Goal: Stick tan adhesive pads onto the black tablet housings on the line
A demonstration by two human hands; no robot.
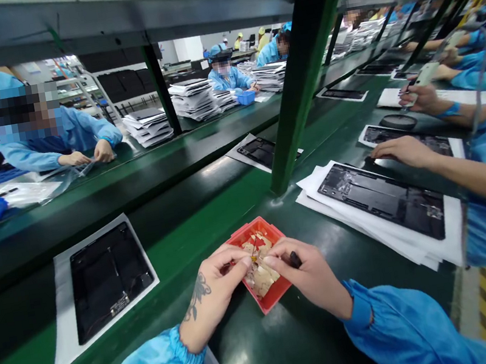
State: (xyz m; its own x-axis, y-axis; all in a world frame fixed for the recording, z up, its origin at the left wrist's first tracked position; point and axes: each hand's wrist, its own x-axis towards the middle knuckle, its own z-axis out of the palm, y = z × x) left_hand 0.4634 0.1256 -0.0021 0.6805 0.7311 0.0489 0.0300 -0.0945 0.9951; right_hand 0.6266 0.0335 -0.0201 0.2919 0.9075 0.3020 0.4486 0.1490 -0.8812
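Note:
My left hand (219, 281) is closed in a pinch over a red plastic tray (269, 306), with a tiny part (254, 258) showing yellow and a thin dark wire at its fingertips. From the other side my right hand (310, 270) pinches close to the same part. A black rounded tool end (295, 259) sticks out between the right thumb and fingers; the rest of that tool is hidden. Thin beige and clear scraps (262, 277) lie in the tray beneath both hands.
A black tablet housing (110, 277) lies on white sheets at left. Another open housing (382, 200) rests on stacked sheets at right, near a co-worker's hand (404, 151). A green post (299, 99) rises beyond the tray. Another person (55, 135) works across the bench.

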